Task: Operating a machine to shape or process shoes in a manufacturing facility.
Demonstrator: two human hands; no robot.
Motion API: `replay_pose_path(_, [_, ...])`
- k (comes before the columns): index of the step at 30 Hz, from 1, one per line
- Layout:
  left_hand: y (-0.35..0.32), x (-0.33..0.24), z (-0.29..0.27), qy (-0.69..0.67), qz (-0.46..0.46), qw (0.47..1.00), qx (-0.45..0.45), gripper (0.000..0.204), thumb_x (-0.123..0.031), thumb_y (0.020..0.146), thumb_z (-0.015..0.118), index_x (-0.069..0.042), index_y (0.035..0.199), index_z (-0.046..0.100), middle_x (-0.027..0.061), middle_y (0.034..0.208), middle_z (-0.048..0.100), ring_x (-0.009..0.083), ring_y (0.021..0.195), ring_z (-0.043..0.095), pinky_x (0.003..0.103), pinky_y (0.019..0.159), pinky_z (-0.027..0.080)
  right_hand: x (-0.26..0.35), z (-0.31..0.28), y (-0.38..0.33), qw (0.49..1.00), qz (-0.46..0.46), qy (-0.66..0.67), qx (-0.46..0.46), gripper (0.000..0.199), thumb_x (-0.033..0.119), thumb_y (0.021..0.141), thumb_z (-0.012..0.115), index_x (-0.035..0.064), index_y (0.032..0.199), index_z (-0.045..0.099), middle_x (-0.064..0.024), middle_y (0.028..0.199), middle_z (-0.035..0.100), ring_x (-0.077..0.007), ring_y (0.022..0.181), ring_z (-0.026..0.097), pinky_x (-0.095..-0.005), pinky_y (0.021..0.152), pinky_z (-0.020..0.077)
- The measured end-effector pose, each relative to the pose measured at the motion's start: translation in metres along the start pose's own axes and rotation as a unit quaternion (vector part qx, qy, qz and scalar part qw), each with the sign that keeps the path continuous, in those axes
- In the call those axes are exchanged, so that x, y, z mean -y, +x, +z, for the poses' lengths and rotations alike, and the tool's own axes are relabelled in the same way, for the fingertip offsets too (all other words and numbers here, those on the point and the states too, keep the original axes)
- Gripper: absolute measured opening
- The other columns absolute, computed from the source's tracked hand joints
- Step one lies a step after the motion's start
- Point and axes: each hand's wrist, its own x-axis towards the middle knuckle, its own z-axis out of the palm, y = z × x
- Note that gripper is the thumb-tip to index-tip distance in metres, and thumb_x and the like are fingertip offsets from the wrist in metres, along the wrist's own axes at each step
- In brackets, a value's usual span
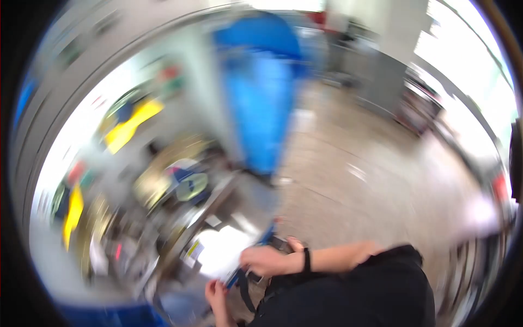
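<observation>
Motion blurs much of the scene. My right hand (265,260), with a black band at the wrist, is closed beside the near edge of a metal worktable (253,199). Its fingers are curled, and what they hold, if anything, is hidden. Just below it hangs a black strap (245,291); whether the hand grips it is unclear. Lower and to the left, my left hand (216,293) has its fingers drawn together near the same edge, with nothing I can name in them. A bright white patch (223,250), perhaps a sheet, lies on the table by both hands.
Blurred items, among them a dark-blue and pale-green round thing (192,185), crowd the table's back. Beyond stands a tall blue covered object (259,98). Tiled floor (348,174) spreads to the right, up to a pillar (387,76) and a low rack (419,106).
</observation>
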Motion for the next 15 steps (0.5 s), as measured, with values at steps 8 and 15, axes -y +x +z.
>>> replay_pose_path(8, [0.057,0.008,0.040,0.412,0.268,0.854,0.168,0.030,-0.030,0.091,0.065,0.000,0.099,0.067,0.0187,0.088,0.067,0.0312,0.081,0.064,0.042,0.073,0.051,0.027,0.006,-0.146,0.942,0.165,-0.129,-0.262,0.007,0.003,0.079,0.057,0.0096,0.080,0.058,-0.0062,0.086,0.056,-0.0293,0.088,0.059,-0.0408,0.069,0.0475])
replay_pose_path(15, [0.065,0.015,0.102,0.547,0.362,0.737,0.165,0.041,-0.042,0.089,0.065,-0.001,0.087,0.066,0.0200,0.085,0.067,0.0381,0.077,0.065,0.046,0.068,0.052,0.067,0.011,-0.250,0.841,0.282,-0.127,-0.444,0.008,0.001,0.080,0.056,0.0092,0.078,0.058,-0.0066,0.085,0.058,-0.0288,0.088,0.060,-0.0406,0.071,0.0487])
